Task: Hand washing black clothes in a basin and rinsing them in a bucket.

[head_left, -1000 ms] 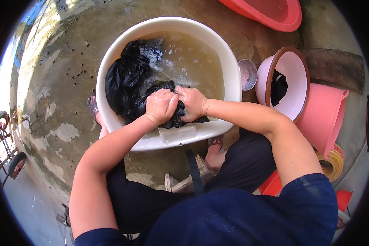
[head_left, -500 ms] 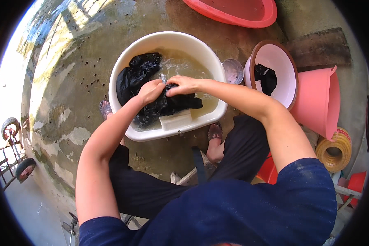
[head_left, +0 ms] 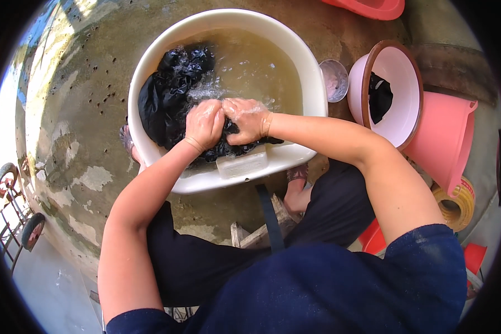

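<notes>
Soaked black cloth (head_left: 164, 103), glossy and crumpled, in both hands (head_left: 205, 122) (head_left: 247, 119).

Left hand (head_left: 205, 123), right hand (head_left: 246, 119) now balled into fists on black cloth (head_left: 170, 96) (looser half-second ago).

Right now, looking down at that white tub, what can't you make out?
All in the head view:
- How much black cloth each fist holds: the backs of the left hand and right hand cover it.
- What garment it is: bunched and partly under water.
- The floor of the white tub: murky water hides most of it.
- The red basin's full shape: cut off by the upper edge.
</notes>
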{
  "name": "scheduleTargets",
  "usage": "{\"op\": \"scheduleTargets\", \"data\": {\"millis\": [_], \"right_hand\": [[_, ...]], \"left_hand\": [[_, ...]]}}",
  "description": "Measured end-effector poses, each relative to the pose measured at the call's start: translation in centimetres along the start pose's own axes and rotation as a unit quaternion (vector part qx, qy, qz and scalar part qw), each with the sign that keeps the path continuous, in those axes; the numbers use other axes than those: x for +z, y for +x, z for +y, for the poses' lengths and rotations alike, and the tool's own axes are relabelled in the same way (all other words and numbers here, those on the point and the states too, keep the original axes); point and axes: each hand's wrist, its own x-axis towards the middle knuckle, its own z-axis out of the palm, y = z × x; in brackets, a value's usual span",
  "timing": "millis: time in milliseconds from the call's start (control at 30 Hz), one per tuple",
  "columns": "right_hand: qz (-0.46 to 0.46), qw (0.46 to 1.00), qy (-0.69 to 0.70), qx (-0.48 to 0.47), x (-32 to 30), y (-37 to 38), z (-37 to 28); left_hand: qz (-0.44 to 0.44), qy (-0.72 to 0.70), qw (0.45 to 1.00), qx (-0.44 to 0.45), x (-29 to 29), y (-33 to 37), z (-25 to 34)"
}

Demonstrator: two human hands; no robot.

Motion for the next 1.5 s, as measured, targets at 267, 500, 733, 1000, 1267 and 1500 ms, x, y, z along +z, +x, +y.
{"op": "scheduleTargets", "data": {"millis": [267,500,733,1000,1267,1500], "right_hand": [[0.054,0.861,0.383,0.329,-6.7,4.0,9.2],[-0.122,0.983,0.009,0.135,-3.1,-0.4,-3.6],[0.108,0.982,-0.128,-0.093,-0.8,-4.8,-4.9],[0.059,0.989,-0.119,0.063,0.9,2.3,1.1],[0.037,0.873,0.087,0.478,-5.7,3.6,6.7],[0.125,0.984,0.033,0.122,-3.7,-1.9,-3.0]], "left_hand": [[-0.071,0.05,0.938,-0.334,1.3,6.9,-3.2],[0.023,0.09,0.979,-0.18,-2.9,-4.4,6.1],[0.007,0.126,0.99,0.069,-0.2,-6.1,7.3],[0.002,0.12,0.992,-0.027,0.1,-0.4,-0.7],[0.084,-0.158,0.932,-0.314,-0.7,4.9,0.3],[-0.132,0.087,0.986,-0.049,-4.7,-1.1,5.4]]}}
